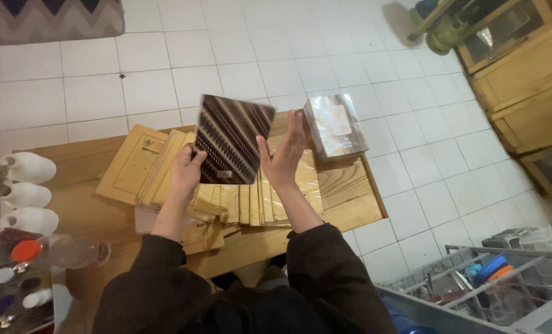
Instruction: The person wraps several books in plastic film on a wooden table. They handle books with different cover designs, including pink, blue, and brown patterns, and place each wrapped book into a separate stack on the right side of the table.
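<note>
I hold a flat square packet (231,139) with dark brown and cream diagonal stripes up above a low wooden table (350,201). My left hand (186,170) grips its lower left corner. My right hand (283,154) presses flat against its right edge, fingers straight. Beneath both hands, several yellow-brown envelopes (133,162) lie fanned out across the table. A clear plastic-wrapped stack (335,127) sits on the table's far right corner, just beyond my right hand.
White bottles (28,185) and small jars with coloured lids (25,250) crowd the left side. A wire rack with items (492,278) stands at lower right, a wooden cabinet (523,80) at upper right. White tiled floor (257,55) surrounds the table; a patterned rug (47,18) lies at upper left.
</note>
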